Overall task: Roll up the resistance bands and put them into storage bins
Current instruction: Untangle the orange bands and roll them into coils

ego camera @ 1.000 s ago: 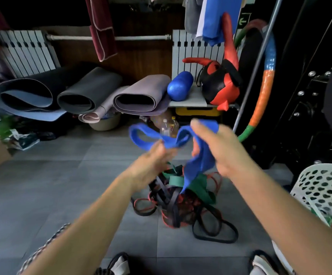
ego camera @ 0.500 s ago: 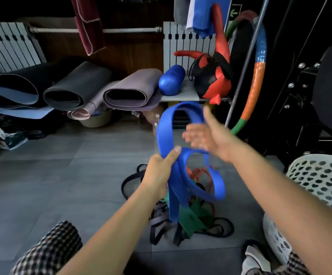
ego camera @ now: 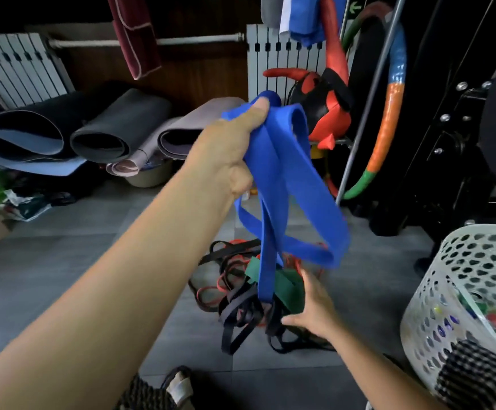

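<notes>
In the left fist: blue band point(ego camera: 308, 199), its folds gathered at the top and clamped between thumb and curled fingers
Left hand point(ego camera: 226, 152): raised at arm's length; thumb tip pressed on the band's upper edge, the other fingers wrapped round the rubber and mostly hidden behind it
Below the left fingers: several loops of the blue band hang free, the longest strand reaching down in front of the floor pile
Right hand point(ego camera: 317, 306): held low, palm toward the pile, fingers straight and slightly spread, thumb out to the side, gripping nothing
At the right fingertips: green band point(ego camera: 291, 288), just beside them; actual contact cannot be told
Left of the right thumb: pile of bands point(ego camera: 237, 303), black and red loops tangled on the grey floor point(ego camera: 63, 276)
Right of the right hand: white basket point(ego camera: 462, 261) with perforated wall, apart from the fingers; coloured contents too blurred to identify
Beyond the left fingers: rolled mats point(ego camera: 116, 128) along the wall; a striped hoop point(ego camera: 388, 125) to their right
</notes>
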Demonstrator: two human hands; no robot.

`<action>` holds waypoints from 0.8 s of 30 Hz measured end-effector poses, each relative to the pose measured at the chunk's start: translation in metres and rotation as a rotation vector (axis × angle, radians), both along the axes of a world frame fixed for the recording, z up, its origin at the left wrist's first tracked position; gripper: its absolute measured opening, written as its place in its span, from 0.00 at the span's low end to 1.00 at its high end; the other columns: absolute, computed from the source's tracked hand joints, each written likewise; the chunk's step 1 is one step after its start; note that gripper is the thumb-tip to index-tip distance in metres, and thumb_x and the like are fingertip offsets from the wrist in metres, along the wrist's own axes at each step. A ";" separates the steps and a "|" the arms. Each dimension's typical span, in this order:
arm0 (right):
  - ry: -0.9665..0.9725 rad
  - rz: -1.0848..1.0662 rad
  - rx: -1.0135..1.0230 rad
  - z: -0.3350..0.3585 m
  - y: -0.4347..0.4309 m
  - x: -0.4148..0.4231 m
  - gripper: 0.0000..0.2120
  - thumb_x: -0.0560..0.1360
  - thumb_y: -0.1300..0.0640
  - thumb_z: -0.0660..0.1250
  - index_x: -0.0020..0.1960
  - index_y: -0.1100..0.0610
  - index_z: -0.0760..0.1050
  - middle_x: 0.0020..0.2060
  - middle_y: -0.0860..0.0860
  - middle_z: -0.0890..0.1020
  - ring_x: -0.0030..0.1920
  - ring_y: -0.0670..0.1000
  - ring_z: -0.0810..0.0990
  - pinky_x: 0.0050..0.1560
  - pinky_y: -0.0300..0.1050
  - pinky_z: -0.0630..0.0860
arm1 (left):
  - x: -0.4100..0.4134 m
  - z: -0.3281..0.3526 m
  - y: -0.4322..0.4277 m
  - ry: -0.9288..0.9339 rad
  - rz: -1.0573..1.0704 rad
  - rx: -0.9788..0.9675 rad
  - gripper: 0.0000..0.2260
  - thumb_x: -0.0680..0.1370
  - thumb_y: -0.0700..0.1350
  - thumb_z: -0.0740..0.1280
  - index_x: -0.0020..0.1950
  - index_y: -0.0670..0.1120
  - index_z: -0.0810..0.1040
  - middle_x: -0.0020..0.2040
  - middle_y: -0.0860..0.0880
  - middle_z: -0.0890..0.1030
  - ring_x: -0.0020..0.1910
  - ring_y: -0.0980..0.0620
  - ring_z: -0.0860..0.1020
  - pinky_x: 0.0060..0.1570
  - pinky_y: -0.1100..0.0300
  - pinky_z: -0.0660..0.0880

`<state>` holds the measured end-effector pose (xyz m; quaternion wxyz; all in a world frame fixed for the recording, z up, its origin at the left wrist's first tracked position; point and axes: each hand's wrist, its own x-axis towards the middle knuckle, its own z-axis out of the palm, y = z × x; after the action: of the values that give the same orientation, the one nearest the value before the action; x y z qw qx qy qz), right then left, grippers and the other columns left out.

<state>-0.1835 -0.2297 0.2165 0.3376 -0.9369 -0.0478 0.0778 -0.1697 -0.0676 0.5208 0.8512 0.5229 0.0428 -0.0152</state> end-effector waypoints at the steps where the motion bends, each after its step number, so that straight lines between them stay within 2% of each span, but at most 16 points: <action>1: 0.009 -0.009 0.033 0.001 0.007 0.005 0.62 0.52 0.45 0.80 0.75 0.53 0.46 0.73 0.51 0.57 0.73 0.52 0.58 0.70 0.49 0.61 | 0.000 0.009 -0.001 0.002 -0.015 -0.018 0.07 0.76 0.44 0.67 0.45 0.40 0.76 0.36 0.43 0.81 0.34 0.47 0.80 0.42 0.52 0.80; 3: 0.071 -0.064 0.083 0.004 0.021 0.009 0.60 0.52 0.43 0.78 0.74 0.48 0.48 0.73 0.49 0.60 0.72 0.52 0.60 0.69 0.52 0.63 | 0.001 0.022 -0.001 -0.004 -0.030 -0.059 0.09 0.76 0.45 0.67 0.39 0.41 0.75 0.29 0.45 0.79 0.28 0.49 0.78 0.34 0.57 0.80; 4: 0.111 -0.093 0.051 0.006 0.026 0.008 0.54 0.55 0.43 0.77 0.73 0.48 0.53 0.70 0.50 0.64 0.70 0.53 0.63 0.67 0.52 0.65 | 0.003 0.024 0.001 -0.020 -0.013 -0.068 0.09 0.76 0.44 0.67 0.39 0.41 0.75 0.29 0.45 0.79 0.27 0.50 0.78 0.32 0.58 0.79; 6: 0.135 -0.106 -0.089 0.011 0.030 0.005 0.38 0.63 0.47 0.72 0.69 0.51 0.60 0.64 0.52 0.71 0.64 0.55 0.70 0.62 0.50 0.69 | 0.007 0.018 0.009 -0.049 0.047 -0.040 0.07 0.77 0.44 0.66 0.43 0.41 0.76 0.34 0.44 0.80 0.32 0.49 0.79 0.37 0.56 0.80; 7: 0.123 -0.097 -0.154 0.014 0.031 0.002 0.33 0.66 0.49 0.69 0.67 0.52 0.62 0.61 0.53 0.74 0.61 0.56 0.73 0.58 0.48 0.70 | 0.009 0.010 0.014 -0.054 0.073 -0.011 0.07 0.77 0.44 0.66 0.44 0.41 0.76 0.36 0.44 0.81 0.34 0.49 0.80 0.38 0.54 0.80; 9: 0.098 -0.086 -0.246 0.021 0.029 -0.006 0.26 0.68 0.52 0.67 0.64 0.54 0.65 0.58 0.54 0.78 0.58 0.56 0.76 0.54 0.45 0.71 | 0.011 -0.015 0.027 -0.045 0.123 0.059 0.07 0.78 0.44 0.64 0.44 0.42 0.77 0.34 0.46 0.82 0.32 0.51 0.81 0.32 0.56 0.80; 10: 0.092 -0.105 -0.253 0.025 0.027 -0.008 0.24 0.68 0.53 0.66 0.63 0.53 0.67 0.57 0.54 0.78 0.58 0.56 0.76 0.53 0.45 0.71 | 0.012 -0.031 0.033 -0.042 0.145 0.137 0.07 0.78 0.44 0.64 0.43 0.43 0.77 0.32 0.48 0.82 0.31 0.52 0.81 0.32 0.57 0.79; 11: 0.087 -0.130 -0.232 0.032 0.025 -0.011 0.23 0.68 0.53 0.66 0.63 0.53 0.68 0.57 0.54 0.79 0.58 0.57 0.76 0.52 0.44 0.71 | 0.014 -0.052 0.039 -0.031 0.156 0.268 0.07 0.78 0.45 0.64 0.43 0.44 0.76 0.32 0.48 0.81 0.32 0.51 0.80 0.36 0.56 0.80; 13: 0.083 -0.185 -0.123 0.047 0.021 -0.016 0.22 0.68 0.54 0.68 0.61 0.53 0.69 0.54 0.55 0.80 0.57 0.58 0.77 0.51 0.44 0.71 | 0.012 -0.098 0.046 0.029 0.145 0.551 0.08 0.77 0.46 0.65 0.40 0.45 0.75 0.36 0.47 0.78 0.36 0.49 0.77 0.44 0.53 0.76; 16: 0.070 -0.219 0.109 0.072 0.010 -0.016 0.21 0.67 0.56 0.70 0.58 0.54 0.71 0.48 0.55 0.81 0.52 0.57 0.79 0.45 0.44 0.71 | -0.003 -0.173 0.051 0.178 0.052 0.698 0.07 0.77 0.42 0.65 0.40 0.42 0.74 0.38 0.42 0.76 0.36 0.46 0.75 0.42 0.55 0.73; 17: 0.059 -0.222 0.167 0.084 0.007 -0.016 0.20 0.66 0.56 0.70 0.56 0.54 0.71 0.45 0.53 0.82 0.49 0.56 0.80 0.44 0.44 0.71 | -0.009 -0.195 0.052 0.232 0.042 0.717 0.08 0.78 0.40 0.64 0.39 0.41 0.74 0.38 0.42 0.76 0.34 0.47 0.74 0.38 0.59 0.73; 18: 0.043 -0.229 0.208 0.095 0.003 -0.015 0.17 0.65 0.56 0.70 0.53 0.54 0.72 0.43 0.51 0.81 0.46 0.55 0.79 0.44 0.45 0.72 | -0.015 -0.214 0.053 0.308 0.061 0.711 0.10 0.78 0.39 0.63 0.36 0.42 0.72 0.36 0.43 0.75 0.30 0.50 0.73 0.31 0.66 0.71; 20: 0.000 -0.256 0.296 0.122 -0.006 -0.013 0.11 0.66 0.60 0.69 0.47 0.56 0.72 0.38 0.50 0.79 0.42 0.52 0.77 0.42 0.46 0.71 | -0.026 -0.245 0.058 0.464 0.117 0.608 0.12 0.79 0.37 0.61 0.34 0.43 0.68 0.34 0.43 0.74 0.23 0.55 0.73 0.23 0.70 0.67; 23: -0.017 -0.228 0.485 0.158 -0.018 -0.013 0.10 0.65 0.63 0.69 0.46 0.57 0.74 0.34 0.49 0.78 0.34 0.47 0.76 0.37 0.43 0.71 | -0.026 -0.280 0.070 0.566 0.204 0.473 0.05 0.79 0.37 0.61 0.45 0.36 0.71 0.42 0.39 0.76 0.31 0.47 0.73 0.31 0.62 0.72; 24: -0.035 -0.228 0.556 0.166 -0.021 -0.014 0.10 0.65 0.64 0.69 0.45 0.58 0.74 0.31 0.48 0.79 0.32 0.45 0.76 0.36 0.41 0.71 | -0.024 -0.285 0.073 0.574 0.225 0.447 0.08 0.79 0.39 0.62 0.49 0.34 0.72 0.44 0.38 0.78 0.34 0.45 0.73 0.33 0.59 0.73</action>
<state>-0.1972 -0.2506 0.3821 0.5868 -0.8091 0.0323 0.0071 -0.1934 0.0053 0.2357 0.6658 0.6621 0.3391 -0.0576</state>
